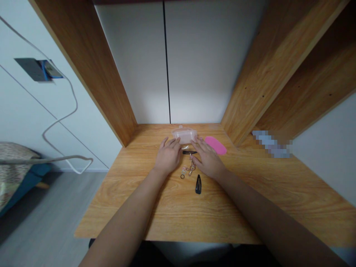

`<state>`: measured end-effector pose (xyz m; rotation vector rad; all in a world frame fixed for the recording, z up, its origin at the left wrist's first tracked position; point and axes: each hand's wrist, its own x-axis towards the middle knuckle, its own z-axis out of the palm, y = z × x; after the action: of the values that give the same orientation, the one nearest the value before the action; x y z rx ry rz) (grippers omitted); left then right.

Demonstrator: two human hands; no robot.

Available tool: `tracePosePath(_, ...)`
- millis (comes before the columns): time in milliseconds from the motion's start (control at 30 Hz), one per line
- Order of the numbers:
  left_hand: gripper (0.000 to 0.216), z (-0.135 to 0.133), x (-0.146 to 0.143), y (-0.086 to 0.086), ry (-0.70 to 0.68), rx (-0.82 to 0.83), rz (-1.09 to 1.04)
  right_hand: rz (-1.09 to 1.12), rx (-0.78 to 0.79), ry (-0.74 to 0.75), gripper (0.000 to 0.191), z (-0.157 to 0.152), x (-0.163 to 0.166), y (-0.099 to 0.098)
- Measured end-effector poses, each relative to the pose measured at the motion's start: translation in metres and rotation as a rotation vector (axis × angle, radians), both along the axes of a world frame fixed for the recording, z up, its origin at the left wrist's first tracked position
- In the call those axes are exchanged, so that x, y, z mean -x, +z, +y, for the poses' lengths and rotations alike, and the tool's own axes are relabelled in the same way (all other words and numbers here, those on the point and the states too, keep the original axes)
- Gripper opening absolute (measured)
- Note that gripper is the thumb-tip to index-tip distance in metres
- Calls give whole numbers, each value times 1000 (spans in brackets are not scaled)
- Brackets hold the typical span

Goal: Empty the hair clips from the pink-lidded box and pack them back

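Observation:
Both my hands rest on a wooden desk (250, 200). My left hand (167, 155) lies flat with fingers stretched toward a small clear plastic box (184, 135). My right hand (206, 158) lies flat too, fingers apart, its fingertips near the box. Between the hands lie a dark hair clip (189, 152) and a small metal keychain-like piece (188, 170). A black snap hair clip (198, 184) lies just in front of my right wrist. A pink oval lid (215, 145) sits right of the box.
Wooden side panels (91, 66) wall in the desk left and right, with a white back wall behind. A shelf (314, 85) opens at the right. A white cable (59, 118) hangs at the left over the floor, near a bed.

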<state>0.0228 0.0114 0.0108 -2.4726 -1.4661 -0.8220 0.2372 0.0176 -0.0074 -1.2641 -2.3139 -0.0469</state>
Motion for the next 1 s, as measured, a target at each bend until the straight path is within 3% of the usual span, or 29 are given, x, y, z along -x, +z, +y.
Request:
tracePosePath(267,30,0,0,0,-1,1,-23,-18,2,-12,63,-3,2,4)
tracePosePath(533,18,0,0,-1,2,-13,-61,-20,-20,-23,60,-5,2,6)
tracePosePath(700,26,2,2,0,-1,-36,-110,-48,-22,-32,57,-5,1,7)
tracePosePath(1000,20,11,4,-13,-14,25,-82,-56,-19,-6,48,-11,5,17)
